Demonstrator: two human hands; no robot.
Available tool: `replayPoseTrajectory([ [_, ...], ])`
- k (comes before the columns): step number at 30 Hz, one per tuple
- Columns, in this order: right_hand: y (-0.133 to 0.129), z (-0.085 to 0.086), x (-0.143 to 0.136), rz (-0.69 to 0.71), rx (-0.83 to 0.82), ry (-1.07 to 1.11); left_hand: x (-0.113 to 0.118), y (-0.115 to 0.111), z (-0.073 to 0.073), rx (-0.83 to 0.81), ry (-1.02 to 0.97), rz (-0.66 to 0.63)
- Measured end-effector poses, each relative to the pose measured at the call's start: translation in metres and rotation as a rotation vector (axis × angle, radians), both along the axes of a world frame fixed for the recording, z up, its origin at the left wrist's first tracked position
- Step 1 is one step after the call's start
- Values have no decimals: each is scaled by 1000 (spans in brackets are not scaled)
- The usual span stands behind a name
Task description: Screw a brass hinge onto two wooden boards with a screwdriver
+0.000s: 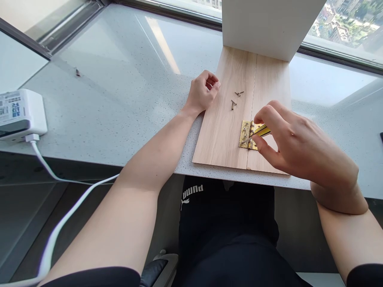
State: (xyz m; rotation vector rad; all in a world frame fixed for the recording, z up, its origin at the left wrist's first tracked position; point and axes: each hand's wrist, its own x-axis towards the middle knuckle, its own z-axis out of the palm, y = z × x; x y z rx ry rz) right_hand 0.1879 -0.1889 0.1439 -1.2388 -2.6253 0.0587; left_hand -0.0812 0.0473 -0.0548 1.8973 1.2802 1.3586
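A yellow-and-black screwdriver point(262, 130) is gripped in my right hand point(302, 139), held slanted with its shaft pointing down to the left. Its tip meets the left leaf of a brass hinge point(244, 137), which lies across the seam between two pale wooden boards point(221, 131). Part of the hinge's right leaf is hidden behind my fingers. My left hand point(204, 91) rests loosely curled against the left edge of the boards, with nothing visible in it. Several small screws point(236, 99) lie on the left board above the hinge.
A white upright block point(263, 28) stands on the boards' far end. On the speckled countertop point(119, 87) are a white power adapter point(28, 113) with a cable point(44, 163) at left and a small dark piece point(77, 72). Windows border the far side.
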Motion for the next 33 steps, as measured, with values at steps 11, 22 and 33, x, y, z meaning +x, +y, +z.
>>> replayPoseTrajectory([
  [11, -2, 4, 5, 52, -69, 40, -1, -6, 10, -77, 80, 0],
  [22, 0, 0, 0, 62, -4, 23, -3, 2, 1, -41, 41, -25],
  [33, 1, 4, 7, -2, 23, -57, 0, -4, 11, -111, 103, 9],
])
